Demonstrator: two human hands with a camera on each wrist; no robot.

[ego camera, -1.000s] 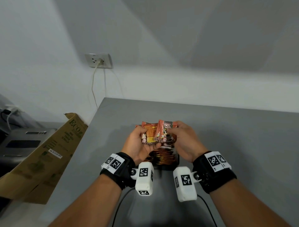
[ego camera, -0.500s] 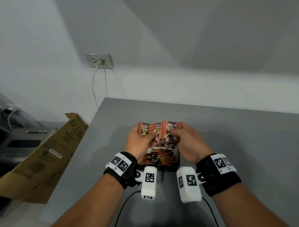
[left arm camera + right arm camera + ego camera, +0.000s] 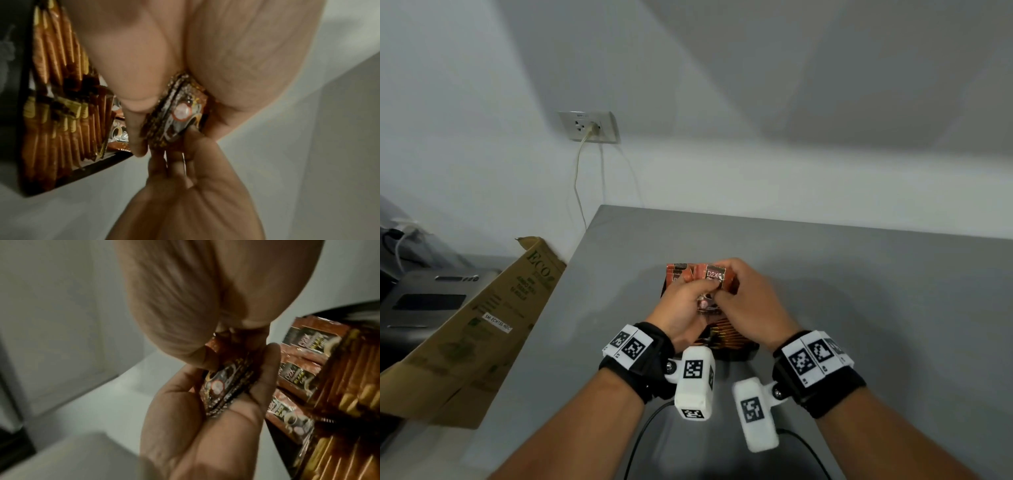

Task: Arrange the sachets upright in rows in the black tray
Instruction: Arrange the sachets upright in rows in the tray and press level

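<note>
While gripped by both hands (image 3: 722,301), sachets (image 3: 714,279) with "D2X" labels.

Sachets (image 3: 711,278) in my hands: glossy foil/plastic film, crinkly, w/ crimped ridged seal edges catching light. Those standing in the tray (image 3: 22,146) shine the same, gold-orange print glinting. Tray looks black plastic, smooth, dull sheen. Tabletop (image 3: 859,281): grey, smooth, matt. Wrist straps (image 3: 835,387): black cloth, soft-looking; cam housings (image 3: 695,383) white matt plastic. Box (image 3: 482,329) beside table: brown corrugated cardboard, rough, matt. Wall (image 3: 756,85) painted, flat matt.
</note>
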